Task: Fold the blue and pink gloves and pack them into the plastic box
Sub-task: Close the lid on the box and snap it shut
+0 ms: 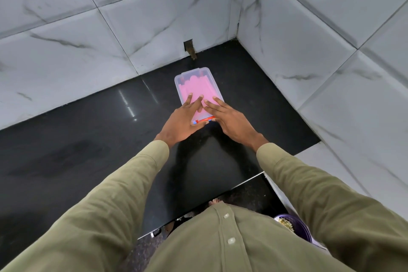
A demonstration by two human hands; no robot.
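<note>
Head view: a clear, rectangular plastic box (pixel 199 94) is seen lying on a glossy black stone counter (pixel 88 139), set near the corner formed by grey marble-patterned wall tiles (pixel 110 35). The box appears closed by a translucent lid, through which a pink glove (pixel 194 88) is seen laid flat and filling most of the inside. No blue glove can be made out; whether it lies beneath the pink one cannot be told. An orange-red latch strip (pixel 204 119) is visible along the near edge of the box.

Both hands are laid on the near end of the box. The left hand (pixel 183 118) is spread with straight fingers on the lid, and the right hand (pixel 229 120) is likewise flat with fingers extended; nothing is gripped by either. The flat press is judged to serve for seating the lid and steadying the box against the counter.

Olive-green sleeves (pixel 106 201) are shown reaching forward. A purple bowl (pixel 298 227) with pale contents is glimpsed on the floor below the counter edge. The packing is judged to be nearly complete.
</note>
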